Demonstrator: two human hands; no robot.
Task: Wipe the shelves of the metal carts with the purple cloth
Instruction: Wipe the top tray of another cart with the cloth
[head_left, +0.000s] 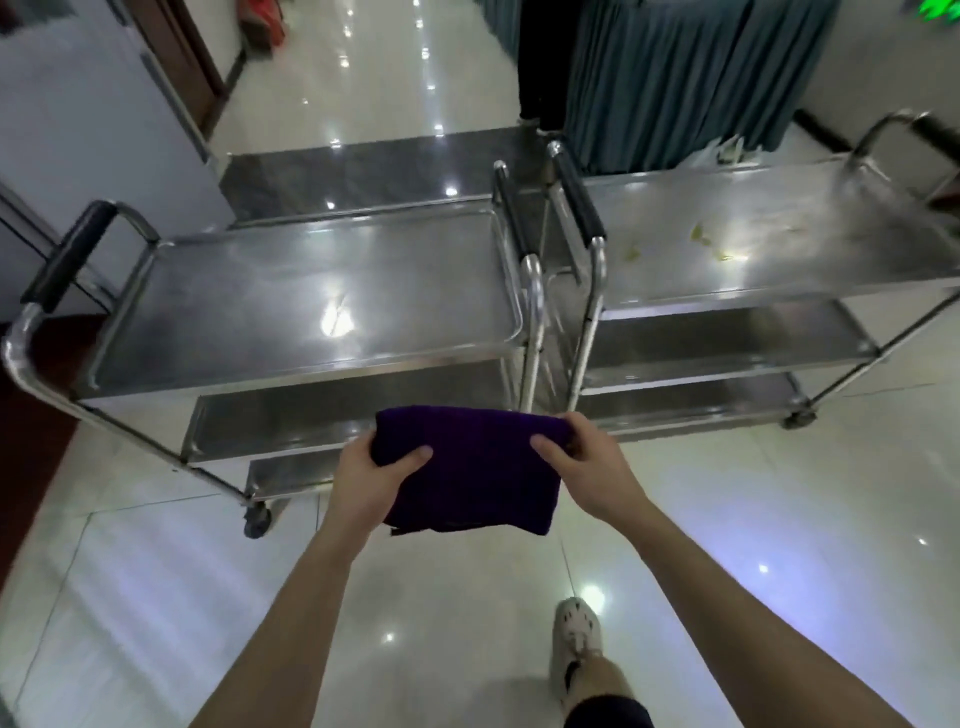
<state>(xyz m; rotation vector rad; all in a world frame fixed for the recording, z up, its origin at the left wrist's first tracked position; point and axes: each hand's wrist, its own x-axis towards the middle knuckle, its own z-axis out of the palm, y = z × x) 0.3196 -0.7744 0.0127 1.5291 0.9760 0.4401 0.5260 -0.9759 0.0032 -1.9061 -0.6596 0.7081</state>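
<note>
At the far left a black handle (67, 254) caps the end of the left cart (260, 291), a steel trolley with three shelves stacked one under another. Its top shelf is bare metal that mirrors the ceiling lights. In front of this cart's right half, the left hand (363, 483) grips the left edge of the purple cloth (467, 478). Its thumb lies on the upper face of the fabric, while the other fingers go underneath and cannot be seen. The cloth is folded into a thick dark rectangle and held in the air between both hands. It is above the glossy tiled floor (156, 571) and touches no shelf. In this view its far edge overlaps the left cart's lower shelves, close to the gap between the two carts. The right hand (592, 467) holds the cloth's far right corner, with the thumb pressed on the near face and the fingers (571, 421) curled over the top edge. Below the right forearm a pale shoe (576, 639) stands on the tiles. The right cart (675, 275) stands just beside the left one, their upright handles nearly meeting. A few small yellowish scraps (706, 244) lie on its top shelf. A teal curtain (675, 67) hangs behind it.
</note>
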